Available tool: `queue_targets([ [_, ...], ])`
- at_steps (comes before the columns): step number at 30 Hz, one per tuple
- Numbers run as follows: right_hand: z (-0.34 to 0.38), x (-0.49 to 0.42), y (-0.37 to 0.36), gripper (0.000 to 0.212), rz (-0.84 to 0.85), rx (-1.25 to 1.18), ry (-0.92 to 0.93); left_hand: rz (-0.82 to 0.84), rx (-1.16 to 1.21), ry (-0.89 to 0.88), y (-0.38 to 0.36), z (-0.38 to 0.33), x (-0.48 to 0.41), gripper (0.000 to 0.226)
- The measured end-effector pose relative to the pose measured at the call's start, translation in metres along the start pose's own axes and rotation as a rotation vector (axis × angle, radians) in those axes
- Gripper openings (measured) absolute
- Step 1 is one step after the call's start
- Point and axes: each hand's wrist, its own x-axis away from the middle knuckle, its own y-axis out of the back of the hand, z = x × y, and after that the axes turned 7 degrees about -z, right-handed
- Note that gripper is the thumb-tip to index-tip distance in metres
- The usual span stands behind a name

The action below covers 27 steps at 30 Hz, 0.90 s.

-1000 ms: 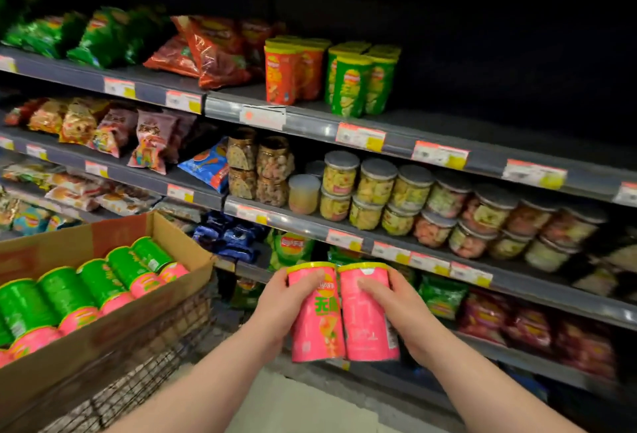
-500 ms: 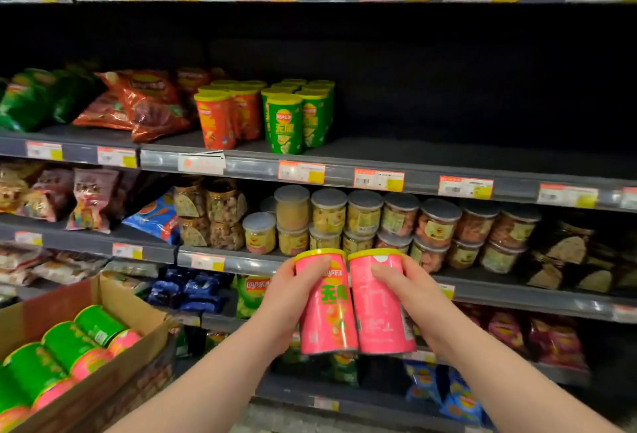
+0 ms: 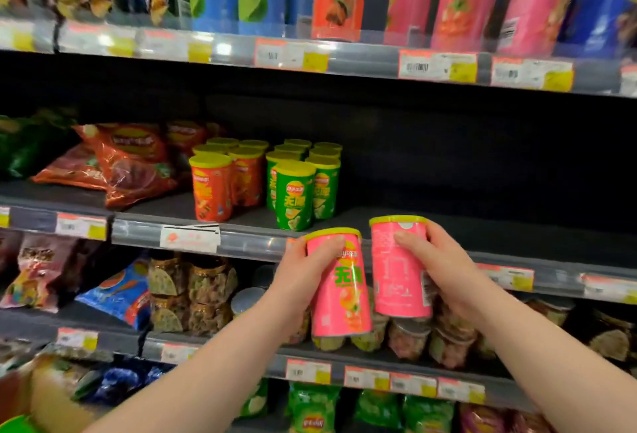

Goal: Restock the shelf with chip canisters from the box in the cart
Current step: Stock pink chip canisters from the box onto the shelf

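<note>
Placing step, by the look of it: two canisters raised to shelf height, not yet set down. Held upright, below and just right of the cluster of green yellow-lidded chip canisters [image 3: 299, 191]: one pink cylindrical chip canister with a yellow plastic lid [image 3: 341, 295] in the left hand [image 3: 303, 276], and a second pink yellow-lidded canister [image 3: 396, 270] in the right hand [image 3: 439, 274], just beside the first and slightly higher. Gripped alike, with fingers and thumb curled round the upper body.

Next, probably: lift over the front lip of the grey metal shelf [image 3: 465, 226], then stand both on the bare stretch right of the green cluster without nudging it.

Lids on, so contents hidden. Far below-left of the green cluster, only a corner of the brown cardboard box [image 3: 41, 394]; impossible to tell what is inside beyond a green sliver.
</note>
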Motion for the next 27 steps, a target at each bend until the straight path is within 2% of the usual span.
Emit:
queue_targets([
  [2,0.005,-0.021,-0.005,0.046,-0.027,0.038,0.032,0.017,-0.008,-0.025,0.006,-0.006,-0.015,0.074],
  [3,0.006,-0.032,-0.006,0.049,-0.044,0.045,0.039,0.025,-0.002,-0.028,0.009,-0.008,-0.022,0.077],
  [6,0.012,-0.058,-0.009,0.068,-0.11,0.069,0.069,0.026,0.01,-0.031,0.014,-0.01,-0.036,0.067],
  [8,0.015,-0.072,-0.009,0.079,-0.137,0.089,0.079,0.021,0.001,-0.026,0.013,-0.008,-0.042,0.067],
  [12,0.018,-0.1,-0.006,0.079,-0.159,0.061,0.093,0.034,-0.018,-0.017,0.005,-0.012,-0.051,0.062],
  [18,0.015,-0.147,-0.008,0.076,-0.163,0.072,0.077,-0.019,-0.06,-0.094,-0.007,-0.02,-0.062,0.053],
  [22,0.011,-0.179,-0.01,0.075,-0.092,0.121,0.118,-0.078,-0.063,-0.122,-0.013,-0.023,-0.07,0.052],
  [27,0.001,-0.222,-0.016,0.086,-0.061,0.138,0.134,-0.149,-0.065,-0.168,-0.021,-0.024,-0.079,0.057],
])
